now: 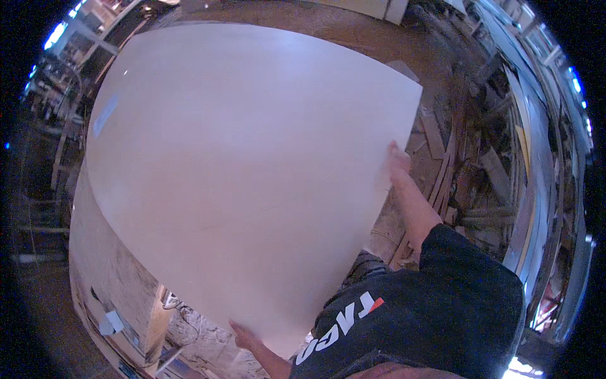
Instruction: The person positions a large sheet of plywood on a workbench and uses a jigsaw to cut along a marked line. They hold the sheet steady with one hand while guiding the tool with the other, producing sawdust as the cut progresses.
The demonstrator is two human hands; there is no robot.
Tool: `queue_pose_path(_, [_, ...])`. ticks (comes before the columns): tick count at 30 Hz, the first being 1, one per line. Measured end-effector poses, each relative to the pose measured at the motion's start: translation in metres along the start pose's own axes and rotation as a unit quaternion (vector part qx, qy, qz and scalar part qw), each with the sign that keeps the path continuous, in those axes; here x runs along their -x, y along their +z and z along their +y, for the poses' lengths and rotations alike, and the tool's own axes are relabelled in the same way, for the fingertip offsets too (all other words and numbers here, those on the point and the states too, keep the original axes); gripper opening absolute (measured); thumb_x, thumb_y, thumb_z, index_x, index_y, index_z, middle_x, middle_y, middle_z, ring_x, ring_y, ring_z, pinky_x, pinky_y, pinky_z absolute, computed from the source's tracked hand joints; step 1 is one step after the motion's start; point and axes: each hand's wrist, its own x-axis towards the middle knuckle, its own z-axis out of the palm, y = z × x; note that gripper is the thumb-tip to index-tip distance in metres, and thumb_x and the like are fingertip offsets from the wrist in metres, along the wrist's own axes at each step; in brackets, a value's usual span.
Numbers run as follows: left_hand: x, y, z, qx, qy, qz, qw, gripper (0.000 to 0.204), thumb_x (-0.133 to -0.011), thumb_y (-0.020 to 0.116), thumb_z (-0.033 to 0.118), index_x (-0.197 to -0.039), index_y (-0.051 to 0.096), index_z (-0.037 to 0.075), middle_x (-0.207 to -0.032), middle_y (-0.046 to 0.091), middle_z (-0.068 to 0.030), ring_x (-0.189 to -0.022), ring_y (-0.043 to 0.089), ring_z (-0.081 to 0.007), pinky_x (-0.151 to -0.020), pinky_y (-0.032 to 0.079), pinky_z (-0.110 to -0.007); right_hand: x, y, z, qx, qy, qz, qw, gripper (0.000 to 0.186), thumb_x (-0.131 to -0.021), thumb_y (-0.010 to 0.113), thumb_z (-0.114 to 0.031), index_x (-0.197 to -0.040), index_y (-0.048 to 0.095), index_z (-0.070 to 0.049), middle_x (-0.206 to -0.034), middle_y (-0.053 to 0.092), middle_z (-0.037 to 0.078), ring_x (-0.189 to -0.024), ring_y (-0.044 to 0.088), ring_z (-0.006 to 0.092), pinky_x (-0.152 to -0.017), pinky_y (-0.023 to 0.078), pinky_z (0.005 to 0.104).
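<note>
A large, pale white sheet panel fills the middle of the view, with a small light blue strip near its left edge. My right hand grips the panel's right edge, arm reaching up from my dark sleeve. Lower down, my left hand holds the near lower edge, its fingers partly hidden by the sheet. The panel's near corner comes close to my body in a dark T-shirt.
Below the panel at the left lies a worn board surface over a wooden frame. At the right are scrap wood strips on the floor and long stacked sheets. A pale board stands at the back.
</note>
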Motion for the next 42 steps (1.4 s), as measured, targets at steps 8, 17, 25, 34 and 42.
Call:
queue_pose_path(8, [-0.008, -0.023, 0.028, -0.021, 0.008, 0.053, 0.998, 0.08, -0.084, 0.077, 0.066, -0.098, 0.072, -0.013, -0.102, 0.074, -0.0246, -0.089, 0.071, -0.0367, -0.077, 0.058, -0.049, 0.033, 0.044, -0.014, -0.078, -0.026, -0.005, 0.997, 0.088, -0.096, 0.056, -0.073, -0.124, 0.069, 0.01, -0.13, 0.07, 0.026, -0.126, 0.065, 0.0376, -0.106, 0.05, 0.048])
queue_pose_path(17, [0.048, -0.028, -0.016, -0.056, 0.003, 0.08, 0.995, 0.093, -0.081, 0.072, 0.078, -0.104, 0.074, -0.012, -0.108, 0.075, -0.0303, -0.101, 0.072, -0.0454, -0.091, 0.057, -0.054, -0.009, 0.019, 0.01, -0.25, 0.002, -0.181, 0.951, 0.088, -0.097, 0.058, -0.07, -0.129, 0.064, 0.013, -0.13, 0.071, 0.024, -0.12, 0.068, 0.0371, -0.102, 0.053, 0.0476])
queue_pose_path(25, [-0.033, -0.049, -0.078, -0.021, 0.125, 0.038, 0.991, 0.076, -0.083, 0.08, 0.064, -0.105, 0.076, -0.009, -0.107, 0.076, -0.0272, -0.099, 0.072, -0.0414, -0.09, 0.056, -0.049, 0.031, 0.021, 0.021, -0.304, 0.006, -0.219, 0.927, 0.089, -0.099, 0.059, -0.067, -0.132, 0.061, 0.015, -0.13, 0.071, 0.022, -0.114, 0.07, 0.0367, -0.097, 0.057, 0.0472])
queue_pose_path(34, [-0.002, -0.121, -0.147, -0.1, 0.02, 0.296, 0.95, 0.099, -0.082, 0.076, 0.074, -0.141, 0.057, -0.003, -0.138, 0.059, -0.024, -0.119, 0.06, -0.0416, -0.1, 0.048, -0.055, 0.175, 0.01, 0.1, -0.264, 0.106, -0.288, 0.914, 0.074, -0.103, 0.058, -0.063, -0.137, 0.061, 0.002, -0.129, 0.068, 0.016, -0.117, 0.067, 0.031, -0.096, 0.056, 0.0482])
queue_pose_path(42, [0.144, -0.032, -0.171, 0.311, -0.32, 0.061, 0.893, 0.107, -0.083, 0.064, 0.085, -0.152, 0.049, 0.005, -0.144, 0.055, -0.0206, -0.122, 0.059, -0.0395, -0.102, 0.046, -0.055, 0.197, 0.003, 0.166, -0.219, 0.029, -0.441, 0.87, 0.044, -0.109, 0.055, -0.045, -0.13, 0.064, -0.008, -0.114, 0.07, 0.013, -0.097, 0.07, 0.0283, -0.076, 0.059, 0.0482])
